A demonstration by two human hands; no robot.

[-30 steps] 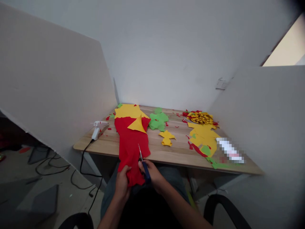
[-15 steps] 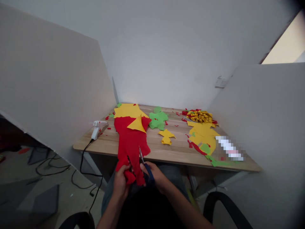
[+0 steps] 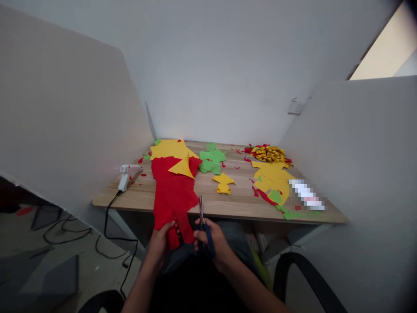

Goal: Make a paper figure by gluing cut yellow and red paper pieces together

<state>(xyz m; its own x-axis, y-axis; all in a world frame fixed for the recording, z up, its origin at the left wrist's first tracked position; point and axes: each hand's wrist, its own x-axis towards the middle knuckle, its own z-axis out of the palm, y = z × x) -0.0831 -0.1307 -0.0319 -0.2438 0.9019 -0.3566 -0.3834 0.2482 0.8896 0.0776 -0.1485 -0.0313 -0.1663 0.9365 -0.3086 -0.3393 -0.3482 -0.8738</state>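
Observation:
My left hand (image 3: 162,240) is closed on the lower edge of a large red felt-like sheet (image 3: 172,187), which hangs over the front edge of the table. A long slit splits the sheet's lower part, leaving a strip on the right. In my right hand (image 3: 211,241) is a pair of scissors (image 3: 206,232) with dark blue handles. Their blades point up and away, slightly parted, just right of the red sheet and apart from it. A yellow pointed scrap (image 3: 183,167) lies on top of the red sheet.
A white glue gun (image 3: 124,178) with a black cord stands at the table's left. Green pieces (image 3: 211,161), a small yellow cutout (image 3: 223,183), flat yellow sheets (image 3: 273,180) and a yellow folded pile (image 3: 269,154) lie across the table (image 3: 228,206). Partitions flank both sides.
The scissors have come off the red sheet to its right, their blades now clear of it. My left hand has shifted slightly left, and the sheet's lower end hangs flatter. The view has shifted slightly.

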